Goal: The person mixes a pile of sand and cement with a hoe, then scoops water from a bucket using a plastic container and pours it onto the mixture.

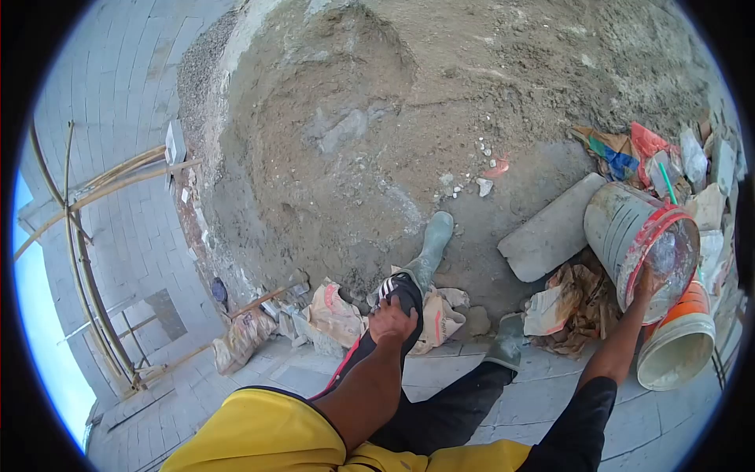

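My left hand [392, 319] lies over the knee of my bent leg, on the dark trousers with white stripes, and holds no object. On the right, my right hand [648, 280] reaches inside the mouth of a tipped, mortar-stained bucket [621, 216] with a red rim. Its closed fingers meet a clear, crumpled-looking plastic thing [664, 250] in there; the fingertips are partly hidden. Just below sits an orange-and-white bucket [678, 350] on its side.
Wet grey mortar [338, 149] spreads ahead of my rubber boots [432, 240]. A concrete block [550, 228] lies beside the red-rimmed bucket. Torn cement sacks [334, 313] and brown paper [586, 311] litter the edge. Bamboo poles [79, 236] stand by the block wall at left.
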A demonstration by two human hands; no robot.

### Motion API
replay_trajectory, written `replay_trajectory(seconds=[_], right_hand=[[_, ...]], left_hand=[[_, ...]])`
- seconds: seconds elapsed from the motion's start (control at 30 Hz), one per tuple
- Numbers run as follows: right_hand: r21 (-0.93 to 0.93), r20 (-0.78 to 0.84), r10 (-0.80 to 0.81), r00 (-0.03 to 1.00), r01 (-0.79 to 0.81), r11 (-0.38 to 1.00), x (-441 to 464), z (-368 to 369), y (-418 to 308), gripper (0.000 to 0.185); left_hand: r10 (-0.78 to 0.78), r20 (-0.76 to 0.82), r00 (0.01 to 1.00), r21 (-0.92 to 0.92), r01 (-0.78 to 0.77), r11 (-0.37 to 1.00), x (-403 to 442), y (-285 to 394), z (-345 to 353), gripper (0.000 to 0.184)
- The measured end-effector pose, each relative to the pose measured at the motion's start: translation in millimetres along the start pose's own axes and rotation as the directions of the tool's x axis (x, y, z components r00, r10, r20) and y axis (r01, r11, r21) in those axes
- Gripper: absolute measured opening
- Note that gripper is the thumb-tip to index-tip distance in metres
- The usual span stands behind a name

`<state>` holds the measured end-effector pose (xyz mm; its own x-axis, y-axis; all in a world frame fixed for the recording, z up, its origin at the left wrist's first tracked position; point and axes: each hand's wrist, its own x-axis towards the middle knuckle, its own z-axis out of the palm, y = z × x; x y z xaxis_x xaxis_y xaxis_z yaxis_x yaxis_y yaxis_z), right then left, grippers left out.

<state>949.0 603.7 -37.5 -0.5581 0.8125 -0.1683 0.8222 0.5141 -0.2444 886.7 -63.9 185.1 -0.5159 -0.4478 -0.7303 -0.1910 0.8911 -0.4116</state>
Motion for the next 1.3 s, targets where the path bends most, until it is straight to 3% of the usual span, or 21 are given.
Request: replay_trajectory(seconds=[0.03,0.1,0.17,0.2,0.23,0.27,0.3,0.37,0.4,0.43,0.53,0.63,0.77,0.83,0.97,1.0,1.07,1.1,1.17,1.23,1.3], right_hand=[[0.761,-0.08,0.386,0.919,-0.194,0.62,-5.2,-4.9,-22.8,0.081],[0.748,-0.116,0.35,0.929,-0.151,0.647,-22.9,-71.5,-75.2,0.092],[0.557,-0.314,0.195,0.929,0.013,0.831,-63.0,-147.4,-151.2,0.086],[0.544,-0.316,0.175,0.932,0.027,0.839,-67.9,-165.3,-162.1,0.086],[0.34,-0.487,-0.07,0.87,0.263,0.903,-71.4,-180.2,-169.9,0.083],[0.096,-0.593,-0.325,0.737,0.465,0.88,-77.1,-192.0,-185.2,0.08],[0.082,-0.589,-0.344,0.731,0.478,0.875,-87.5,-199.5,-202.1,0.08],[-0.053,-0.37,-0.491,0.789,0.51,0.859,-112.1,-206.5,-250.8,0.076],[-0.107,-0.398,-0.642,0.655,0.662,0.742,-114.9,-185.4,-267.4,0.075],[-0.215,-0.307,-0.725,0.617,0.697,0.684,-128.0,-170.9,-297.3,0.075],[0.043,-0.092,-0.756,0.648,0.761,0.648,-184.2,-86.9,-406.4,0.072],[0.002,0.232,-0.709,0.666,0.728,0.685,-257.9,-10.6,-520.5,0.075],[0.02,0.457,-0.647,0.611,0.72,0.694,-329.2,45.8,-638.0,0.067],[0.046,0.482,-0.618,0.621,0.687,0.725,-344.6,43.7,-663.6,0.066],[0.141,0.571,-0.499,0.652,0.521,0.842,-323.5,-2.7,-645.9,0.076],[0.105,0.564,-0.454,0.69,0.485,0.868,-312.8,-5.2,-624.8,0.076],[0.417,0.446,-0.501,0.741,0.324,0.849,-273.9,-17.6,-551.2,0.088],[0.324,0.411,-0.383,0.827,0.26,0.91,-249.0,-40.2,-508.1,0.088],[0.511,0.003,-0.433,0.902,0.371,0.775,-213.2,-99.7,-432.8,0.089],[0.394,-0.31,-0.21,0.927,0.326,0.859,-179.3,-153.9,-344.5,0.084],[0.312,-0.557,-0.031,0.83,0.243,0.919,-145.0,-190.7,-268.0,0.082]], left_hand=[[0.009,-0.011,1.0,-0.007,-0.009,1.0,1.0,-2.9,2.0,0.063],[-0.015,0.029,0.999,-0.057,0.017,0.998,3.3,-6.1,-6.4,0.063],[-0.009,0.082,0.997,-0.104,0.018,0.994,2.2,-13.3,-1.5,0.063],[0.015,0.0,1.0,-0.12,-0.015,0.993,6.4,-18.2,6.9,0.064],[0.036,-0.084,0.996,-0.133,-0.047,0.99,8.9,-22.4,12.4,0.065],[0.038,-0.057,0.998,-0.147,-0.046,0.988,11.1,-25.0,11.9,0.067],[0.037,-0.042,0.998,-0.161,-0.044,0.986,11.5,-26.9,12.4,0.067],[0.05,-0.015,0.999,-0.195,-0.052,0.979,14.1,-31.7,10.8,0.067],[0.045,-0.006,0.999,-0.207,-0.046,0.977,14.3,-34.2,10.7,0.067],[0.042,-0.001,0.999,-0.217,-0.041,0.975,15.0,-34.9,10.5,0.065],[0.022,0.026,0.999,-0.242,-0.015,0.97,14.8,-38.8,7.9,0.063],[0.022,0.048,0.999,-0.239,-0.01,0.971,15.7,-37.8,6.7,0.062],[0.021,0.039,0.999,-0.218,-0.012,0.976,15.5,-37.1,6.8,0.06],[0.017,0.022,1.0,-0.206,-0.012,0.978,15.4,-36.9,7.2,0.06],[0.018,0.024,1.0,-0.171,-0.014,0.985,15.7,-30.6,0.7,0.058],[0.014,-0.003,1.0,-0.186,-0.015,0.982,17.2,-29.4,5.2,0.056],[0.036,-0.021,0.999,-0.126,-0.038,0.991,14.9,-24.7,-2.7,0.055],[0.021,0.002,1.0,-0.155,-0.02,0.988,15.4,-21.5,-1.0,0.055],[0.066,-0.082,0.994,-0.127,-0.076,0.989,11.6,-16.2,0.1,0.058],[0.153,-0.072,0.986,-0.09,-0.159,0.983,10.8,-13.2,0.8,0.058],[0.081,-0.087,0.993,-0.056,-0.086,0.995,8.4,-9.0,-5.2,0.058]])
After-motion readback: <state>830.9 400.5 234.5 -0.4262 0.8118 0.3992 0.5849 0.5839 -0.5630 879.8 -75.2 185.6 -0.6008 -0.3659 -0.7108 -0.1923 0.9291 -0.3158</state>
